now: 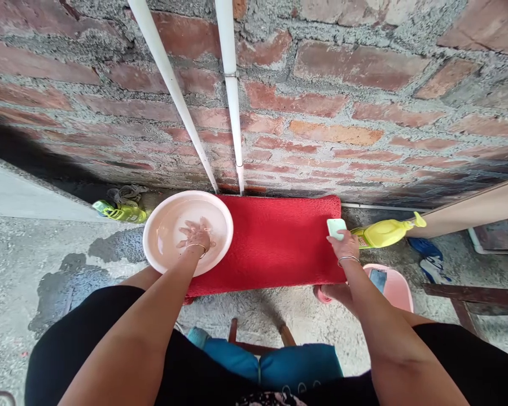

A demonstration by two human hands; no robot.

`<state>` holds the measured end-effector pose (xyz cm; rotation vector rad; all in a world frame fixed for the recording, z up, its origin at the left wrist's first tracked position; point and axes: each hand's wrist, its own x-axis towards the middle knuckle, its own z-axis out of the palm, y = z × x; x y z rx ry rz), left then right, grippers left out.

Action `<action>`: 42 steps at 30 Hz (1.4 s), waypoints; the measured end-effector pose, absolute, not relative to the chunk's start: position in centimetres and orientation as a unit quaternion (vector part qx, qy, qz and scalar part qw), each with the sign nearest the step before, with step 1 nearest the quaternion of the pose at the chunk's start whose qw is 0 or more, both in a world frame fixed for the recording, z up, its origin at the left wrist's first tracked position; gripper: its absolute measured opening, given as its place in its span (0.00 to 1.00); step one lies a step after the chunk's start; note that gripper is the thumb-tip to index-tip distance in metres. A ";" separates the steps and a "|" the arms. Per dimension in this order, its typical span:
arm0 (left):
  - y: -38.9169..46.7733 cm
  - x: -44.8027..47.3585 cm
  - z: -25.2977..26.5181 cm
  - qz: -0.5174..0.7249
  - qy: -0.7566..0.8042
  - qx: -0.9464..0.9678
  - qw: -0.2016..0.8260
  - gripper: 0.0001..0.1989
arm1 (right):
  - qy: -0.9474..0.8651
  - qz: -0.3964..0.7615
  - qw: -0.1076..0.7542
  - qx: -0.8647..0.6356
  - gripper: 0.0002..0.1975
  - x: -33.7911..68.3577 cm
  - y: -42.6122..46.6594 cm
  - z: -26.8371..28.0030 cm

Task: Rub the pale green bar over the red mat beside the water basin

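Observation:
My left hand (pixel 197 237) is dipped in the water of a round pale pink basin (pixel 152 248), its fingers spread and nothing in them. The basin stands on the left end of a bench covered with red cloth (pixel 279 242). At the bench's right end, my right hand (pixel 345 246) grips the near edge of a pale green bar of soap (pixel 336 228) between thumb and fingers. Just beyond that hand is a yellow spray bottle (pixel 385 232), its nozzle toward the right.
A pink tub (pixel 400 290) with a dark phone-like object (pixel 378 279) stands below right. A yellow-green bottle (pixel 125 212) is left of the basin. White pipes (pixel 232 96) run down the brick wall. Blue-and-white footwear (pixel 432 262) and a wooden frame (pixel 457 293) are at right.

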<state>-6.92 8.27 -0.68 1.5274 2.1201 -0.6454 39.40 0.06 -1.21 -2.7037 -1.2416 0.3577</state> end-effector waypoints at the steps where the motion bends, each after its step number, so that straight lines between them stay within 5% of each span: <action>1: 8.3 -6.9 -0.7 -0.232 0.772 0.551 0.217 0.52 | -0.392 0.114 0.070 -0.910 0.21 39.8 -0.5 -1.1; 8: 8.0 -7.0 -0.6 -0.222 0.769 0.557 0.221 0.52 | -0.507 0.145 0.135 -0.839 0.20 30.4 -2.3 -1.2; 14: 6.9 -7.1 0.1 -0.224 0.755 0.574 0.223 0.45 | -0.676 0.199 0.086 -0.704 0.17 20.4 -3.3 -1.3; 23: 7.0 -7.5 1.4 -0.190 0.720 0.617 0.254 0.25 | -0.608 0.191 0.077 -0.767 0.18 26.3 -4.6 -2.3; 36: 8.4 -7.3 8.4 -0.253 0.599 0.738 0.183 0.25 | -0.542 0.194 0.094 -0.812 0.18 25.5 -5.9 -0.8; 42: 7.4 -5.4 8.5 -0.242 0.585 0.752 0.183 0.25 | -0.657 0.212 0.057 -0.721 0.21 19.1 -5.2 -0.8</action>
